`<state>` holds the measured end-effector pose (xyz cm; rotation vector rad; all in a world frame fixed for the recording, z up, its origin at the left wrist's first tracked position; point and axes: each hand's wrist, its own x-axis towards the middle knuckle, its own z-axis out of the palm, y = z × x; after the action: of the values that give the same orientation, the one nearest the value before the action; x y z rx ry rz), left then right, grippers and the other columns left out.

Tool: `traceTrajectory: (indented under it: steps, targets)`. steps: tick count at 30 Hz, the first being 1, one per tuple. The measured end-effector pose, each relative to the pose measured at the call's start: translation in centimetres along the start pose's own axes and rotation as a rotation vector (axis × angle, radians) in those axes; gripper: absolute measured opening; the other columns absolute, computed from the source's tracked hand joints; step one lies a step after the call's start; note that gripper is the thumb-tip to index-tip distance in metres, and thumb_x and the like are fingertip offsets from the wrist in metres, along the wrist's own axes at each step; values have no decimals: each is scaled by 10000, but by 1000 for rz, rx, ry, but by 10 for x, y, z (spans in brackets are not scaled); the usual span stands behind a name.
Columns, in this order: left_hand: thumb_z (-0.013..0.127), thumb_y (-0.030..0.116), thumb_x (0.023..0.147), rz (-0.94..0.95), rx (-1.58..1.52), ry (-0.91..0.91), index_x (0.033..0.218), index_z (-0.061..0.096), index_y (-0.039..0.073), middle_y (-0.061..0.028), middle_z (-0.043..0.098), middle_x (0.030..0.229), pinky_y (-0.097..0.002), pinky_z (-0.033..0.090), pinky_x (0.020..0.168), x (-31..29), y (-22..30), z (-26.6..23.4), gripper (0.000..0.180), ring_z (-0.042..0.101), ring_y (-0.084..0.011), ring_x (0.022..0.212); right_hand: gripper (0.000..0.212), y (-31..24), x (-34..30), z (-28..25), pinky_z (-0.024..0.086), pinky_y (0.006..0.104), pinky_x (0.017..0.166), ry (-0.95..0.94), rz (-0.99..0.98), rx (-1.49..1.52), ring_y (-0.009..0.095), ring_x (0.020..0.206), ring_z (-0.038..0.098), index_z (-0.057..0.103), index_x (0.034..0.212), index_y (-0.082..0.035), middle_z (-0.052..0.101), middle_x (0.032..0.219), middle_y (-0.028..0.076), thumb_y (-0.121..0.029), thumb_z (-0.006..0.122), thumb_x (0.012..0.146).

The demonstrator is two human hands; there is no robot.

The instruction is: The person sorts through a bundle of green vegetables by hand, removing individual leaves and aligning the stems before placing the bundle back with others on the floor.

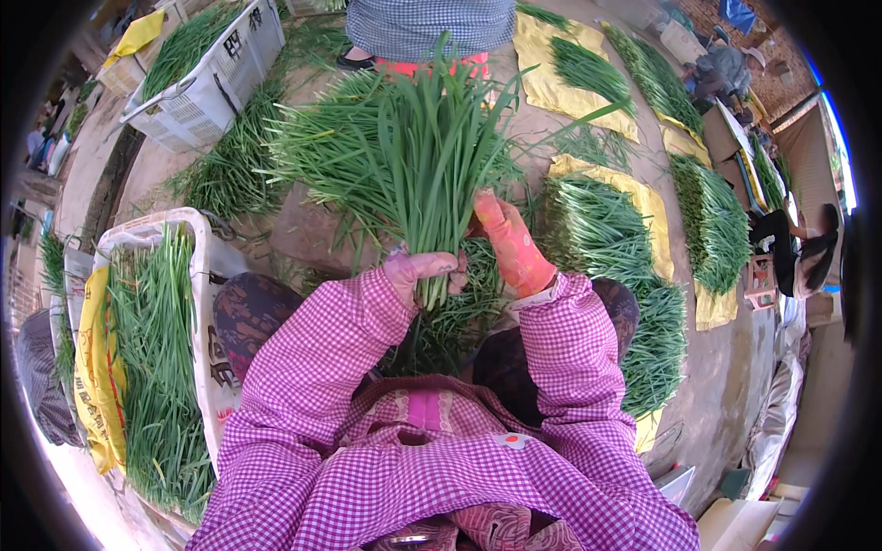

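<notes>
A bunch of long flat green leaves that look like garlic chives [439, 156] stands upright in front of me, pale stem ends down. My left hand [424, 273] is closed round its lower stems, thumb across the front. At the bunch's right edge is my right hand [514, 246], in an orange-pink patterned glove. Its fingers are bent in and together by the leaves; what they pinch is hidden. Behind the bunch lies a larger heap of the same leaves [322, 151]. Loose leaves [455, 326] lie below my hands, between my knees.
At my left stands a white crate [200, 294] of leaves with a yellow sack [99, 376]; another crate [197, 106] is farther off. Bundles [597, 220] lie on yellow sheets [652, 216] at right. A person in a checked garment [432, 28] is straight ahead; others are farther right.
</notes>
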<state>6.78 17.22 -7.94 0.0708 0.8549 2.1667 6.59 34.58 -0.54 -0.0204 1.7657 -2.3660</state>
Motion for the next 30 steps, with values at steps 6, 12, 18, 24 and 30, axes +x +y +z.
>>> traceTrajectory:
  steps: [6,12,18,24,30]
  targets:
    - [626,101,799,146,-43,166,1183,487,-56,-130,598,968,-334,517,665,3,11,-27,438,603,-226,751,356,13,4,-7,476,256,702,86,18,-228,133,767,592,593,984,29,634,897,44,-308,594,869]
    - [675,157,764,176,270,140,1135,534,-46,-137,602,1028,-345,521,735,-1,13,-21,445,608,-238,881,257,19,1,16,476,280,654,73,17,-639,147,686,614,618,941,-37,643,765,95,-231,665,780]
    - [736,130,702,125,258,94,1128,519,14,-118,601,995,-338,520,697,12,8,-26,491,608,-223,821,222,23,2,9,473,271,644,92,14,-558,133,675,610,611,915,-21,638,750,82,-190,661,780]
    - [741,142,650,108,-224,-192,1329,350,52,-159,560,1038,-428,524,729,10,28,-17,789,589,-245,857,106,-4,0,-4,454,242,598,286,-172,-157,108,627,567,606,830,-12,605,712,18,-112,634,813]
    - [570,38,798,172,-362,-265,1308,358,1,-113,571,946,-353,489,644,-6,41,-4,553,547,-198,742,223,-16,0,-29,489,280,685,460,-154,-838,188,773,636,605,1006,-46,662,869,86,-156,635,814]
